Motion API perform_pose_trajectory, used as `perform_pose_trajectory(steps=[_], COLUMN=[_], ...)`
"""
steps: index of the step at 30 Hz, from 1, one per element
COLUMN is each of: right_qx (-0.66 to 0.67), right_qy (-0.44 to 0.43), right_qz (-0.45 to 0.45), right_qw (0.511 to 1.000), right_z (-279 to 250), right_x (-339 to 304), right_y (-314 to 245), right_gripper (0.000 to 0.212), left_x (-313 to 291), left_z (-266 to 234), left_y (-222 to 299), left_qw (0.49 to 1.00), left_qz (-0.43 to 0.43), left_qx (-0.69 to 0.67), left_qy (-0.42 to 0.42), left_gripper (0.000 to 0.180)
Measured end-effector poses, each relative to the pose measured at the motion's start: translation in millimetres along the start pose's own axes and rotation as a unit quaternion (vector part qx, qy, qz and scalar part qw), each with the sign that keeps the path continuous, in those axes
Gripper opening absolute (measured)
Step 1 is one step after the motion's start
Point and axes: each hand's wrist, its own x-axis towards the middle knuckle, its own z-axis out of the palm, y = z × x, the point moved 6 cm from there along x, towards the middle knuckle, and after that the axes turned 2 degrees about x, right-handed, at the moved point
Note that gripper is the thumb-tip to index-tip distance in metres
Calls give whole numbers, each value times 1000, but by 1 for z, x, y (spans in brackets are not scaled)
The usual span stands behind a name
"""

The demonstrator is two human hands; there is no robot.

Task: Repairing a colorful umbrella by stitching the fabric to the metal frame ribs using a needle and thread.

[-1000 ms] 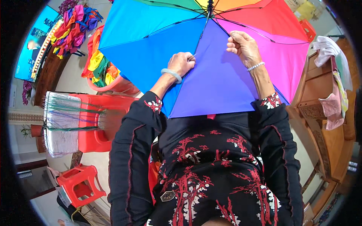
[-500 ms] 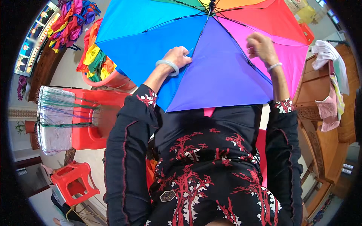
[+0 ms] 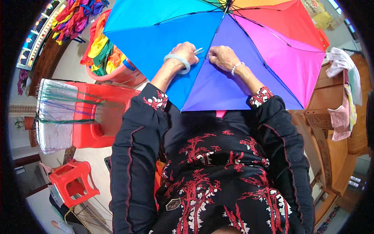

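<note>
A rainbow umbrella (image 3: 241,85) lies spread before me, its underside showing, with thin black ribs (image 3: 214,37) meeting at a dark hub at the top. Over the blue panel, my left hand (image 3: 184,54) is closed, and a small pale two-pronged tool (image 3: 199,51) sticks out of its fingers toward the rib between the blue and purple panels. Just across that rib, above the purple panel, my right hand (image 3: 223,57) is pinched closed. Whatever its fingertips hold is too small to make out. Both hands are close together but apart.
To the left, a red stool (image 3: 87,113) carries a silvery block (image 3: 56,117) with green and blue strands. Behind it is a tub (image 3: 117,77) of colourful fabric. A smaller red stool (image 3: 74,183) stands lower left. At right, cloths (image 3: 343,117) hang on wooden furniture (image 3: 339,156).
My right hand has come down and left from above the pink panel to the blue-purple rib. The umbrella has shifted slightly right. More of the tool shows in my left hand.
</note>
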Motion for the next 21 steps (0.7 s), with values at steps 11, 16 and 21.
perform_pose_trajectory(steps=[11, 16, 21], right_qx=[102, -20, -25], right_qy=[32, 89, 72], right_qz=[66, -1, 18], right_qw=[992, 996, 997], right_z=[2, -4, 1], right_x=[-11, -9, -8], right_y=[-1, -8, -23], right_gripper=[15, 14, 13], left_x=[-13, -11, -9], left_z=[17, 21, 23], left_y=[17, 29, 14], left_qw=[991, 982, 982], left_qz=[62, 114, 101], left_qx=[115, 120, 128], left_qy=[40, 92, 96], left_gripper=[14, 14, 16])
